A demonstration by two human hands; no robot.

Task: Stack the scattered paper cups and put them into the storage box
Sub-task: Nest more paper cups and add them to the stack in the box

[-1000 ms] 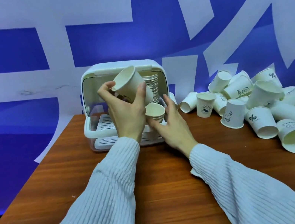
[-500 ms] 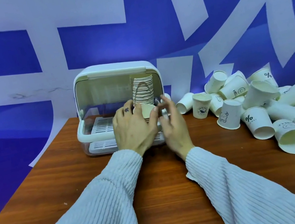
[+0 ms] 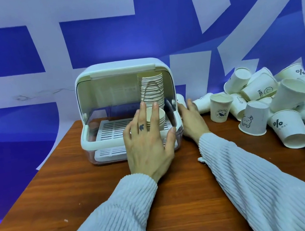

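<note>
A white storage box (image 3: 120, 70) with its lid raised stands at the table's far edge. Inside, at the right, a tall stack of paper cups (image 3: 151, 89) rises behind a short stack (image 3: 159, 117). My left hand (image 3: 148, 142) is spread in front of the box with straight fingers, fingertips against the short stack, holding nothing. My right hand (image 3: 192, 120) lies to the right of the box, fingers relaxed, empty. A heap of loose white paper cups (image 3: 270, 103) covers the table's right side.
The brown wooden table (image 3: 79, 188) runs toward me, its left edge slanting near the box. A blue and white wall banner (image 3: 131, 18) hangs right behind the box. My two sleeves fill the foreground.
The cup held up by my left hand a second ago now sits on the short stack in the box. Both hands have let go, and my right hand has moved right, out of the box.
</note>
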